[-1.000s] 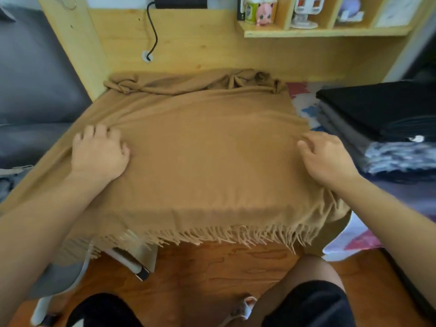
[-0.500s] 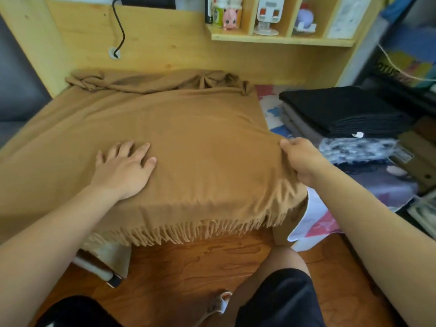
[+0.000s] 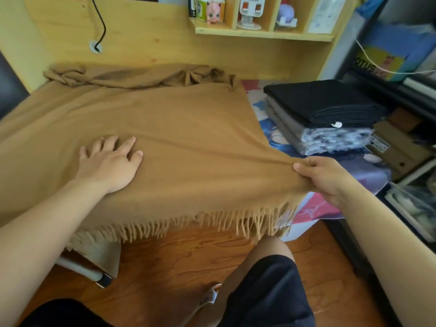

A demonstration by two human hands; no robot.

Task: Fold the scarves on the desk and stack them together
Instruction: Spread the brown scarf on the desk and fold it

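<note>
Left hand (image 3: 111, 162) lies flat, fingers spread wide, pressing the brown scarf (image 3: 179, 128) at centre-left of the frame. Right hand (image 3: 323, 175), centre-right, has fingers curled tight, pinching the scarf's right edge near its front corner and pulling it up w/ taut creases running back toward the left hand.

Scarf covers most of the desk (image 3: 264, 64); its fringe (image 3: 188, 226) hangs over the near edge above the wood floor (image 3: 165, 267). Far edge is bunched against the desk's back panel. Left part runs out of frame. Right of the scarf, a strip of patterned mat (image 3: 257, 100) shows, then 1 stack of folded scarves (image 3: 325, 114) at upper right: black on top, grey under it, a mottled grey-white one lower; at least 3, exact count unclear. Stack sits near the right hand, not touching.

2 hands, 1 open scarf.
</note>
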